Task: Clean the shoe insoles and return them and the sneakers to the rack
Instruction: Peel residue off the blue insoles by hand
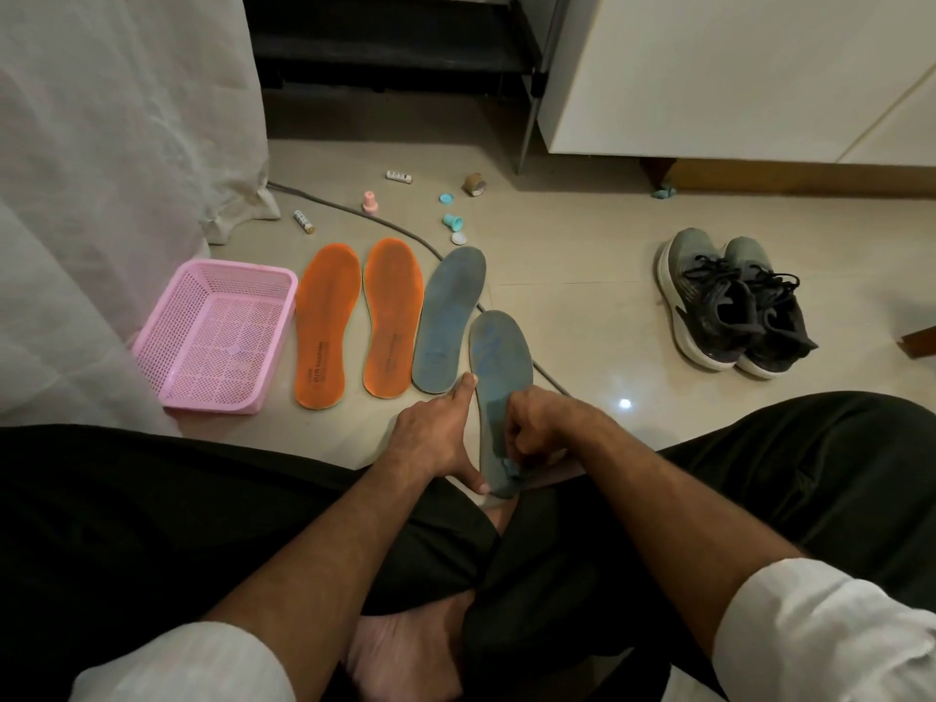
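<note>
the left hand (439, 438) steadied a blue-grey insole (499, 382) with straight fingers along its edge, while the right hand (532, 430) pinched a small blue cloth (509, 468) against its heel end. at ten o'clock from it, two orange insoles (354, 316) and another blue-grey insole (448, 316) lay on the floor (582, 245) beside a pink basket (218, 331). the sneakers (734, 301) sat at two o'clock.
</note>
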